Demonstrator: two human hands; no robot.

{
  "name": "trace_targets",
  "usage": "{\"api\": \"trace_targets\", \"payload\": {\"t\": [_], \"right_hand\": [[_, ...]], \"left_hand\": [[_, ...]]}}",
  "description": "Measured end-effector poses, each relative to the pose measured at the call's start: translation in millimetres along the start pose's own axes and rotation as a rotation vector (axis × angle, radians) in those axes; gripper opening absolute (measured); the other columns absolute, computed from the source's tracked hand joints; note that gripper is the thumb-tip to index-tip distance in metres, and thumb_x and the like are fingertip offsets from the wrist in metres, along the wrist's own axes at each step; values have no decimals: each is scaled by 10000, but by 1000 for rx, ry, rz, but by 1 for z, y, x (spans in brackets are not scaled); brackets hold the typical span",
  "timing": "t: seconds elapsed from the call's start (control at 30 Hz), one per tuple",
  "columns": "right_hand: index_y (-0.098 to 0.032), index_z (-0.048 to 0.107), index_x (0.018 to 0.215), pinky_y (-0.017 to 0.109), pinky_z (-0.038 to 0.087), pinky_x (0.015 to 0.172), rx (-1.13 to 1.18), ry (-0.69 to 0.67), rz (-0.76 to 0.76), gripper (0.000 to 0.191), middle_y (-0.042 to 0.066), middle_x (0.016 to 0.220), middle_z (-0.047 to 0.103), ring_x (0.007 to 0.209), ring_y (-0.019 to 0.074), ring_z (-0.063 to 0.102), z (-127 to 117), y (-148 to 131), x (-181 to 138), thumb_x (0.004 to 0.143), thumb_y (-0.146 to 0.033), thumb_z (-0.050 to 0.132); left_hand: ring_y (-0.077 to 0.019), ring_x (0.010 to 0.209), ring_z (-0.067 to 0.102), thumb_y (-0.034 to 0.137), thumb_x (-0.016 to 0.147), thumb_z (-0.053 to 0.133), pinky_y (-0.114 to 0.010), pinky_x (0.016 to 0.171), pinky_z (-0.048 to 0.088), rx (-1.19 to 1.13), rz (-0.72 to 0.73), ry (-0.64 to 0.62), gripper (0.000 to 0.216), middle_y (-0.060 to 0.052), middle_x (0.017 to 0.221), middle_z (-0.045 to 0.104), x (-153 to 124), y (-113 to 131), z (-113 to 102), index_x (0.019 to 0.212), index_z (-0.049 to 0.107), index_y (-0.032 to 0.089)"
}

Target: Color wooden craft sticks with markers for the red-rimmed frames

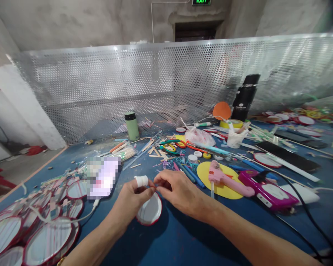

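Observation:
A small round white disc with a red rim hangs below my fingertips over the blue table. My left hand is closed at the disc's top edge, with white tape wrapped round one finger. Opposite it, my right hand pinches at the same upper edge, its fingertips nearly meeting the left ones. Something thin and reddish shows between the fingertips, too small to name. A pink glue gun lies on a yellow disc to the right of my right hand.
Many red-rimmed discs are heaped at the left, near a phone on a cable. Behind my hands lie scissors, sticks, pens and coloured threads. A green bottle, a black flask and a perforated metal screen stand farther back.

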State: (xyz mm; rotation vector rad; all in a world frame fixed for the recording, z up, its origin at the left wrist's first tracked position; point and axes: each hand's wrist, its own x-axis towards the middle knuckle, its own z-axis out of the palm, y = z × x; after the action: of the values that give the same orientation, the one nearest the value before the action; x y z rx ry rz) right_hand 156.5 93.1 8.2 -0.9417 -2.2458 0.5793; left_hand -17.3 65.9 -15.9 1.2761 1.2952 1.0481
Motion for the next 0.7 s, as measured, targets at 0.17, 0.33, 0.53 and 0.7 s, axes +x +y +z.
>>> {"api": "trace_targets", "payload": {"t": [0.17, 0.33, 0.53, 0.7], "right_hand": [[-150, 681, 821, 220, 377, 627, -111, 14, -5, 125, 5, 752, 641, 644, 108, 543, 4, 0, 2, 788, -53, 609], [-141, 672, 748, 247, 379, 651, -229, 37, 59, 171, 26, 735, 629, 665, 130, 539, 3, 0, 3, 744, -16, 555], [-164, 642, 678, 201, 395, 526, 393, -98, 251, 104, -29, 634, 579, 564, 97, 505, -10, -2, 7, 662, -114, 551], [-152, 609, 641, 190, 399, 422, 1101, -227, 323, 79, -20, 601, 601, 433, 68, 478, -11, 0, 8, 627, -179, 536]], "left_hand": [[-96, 550, 471, 397, 693, 712, -203, 533, 344, 37, 57, 6, 284, 19, 606, 570, 0, -2, 3, 757, 624, 135], [-84, 510, 429, 387, 711, 681, -197, 504, 303, 38, 48, -7, 256, 44, 563, 514, -2, -1, 5, 748, 597, 147], [-86, 508, 421, 375, 688, 683, -197, 500, 300, 53, 62, 37, 247, 45, 557, 501, -3, 4, 6, 747, 615, 145], [-94, 527, 452, 380, 740, 650, -199, 512, 320, 60, 107, 31, 239, 21, 600, 559, -3, 4, 5, 777, 625, 145]]}}
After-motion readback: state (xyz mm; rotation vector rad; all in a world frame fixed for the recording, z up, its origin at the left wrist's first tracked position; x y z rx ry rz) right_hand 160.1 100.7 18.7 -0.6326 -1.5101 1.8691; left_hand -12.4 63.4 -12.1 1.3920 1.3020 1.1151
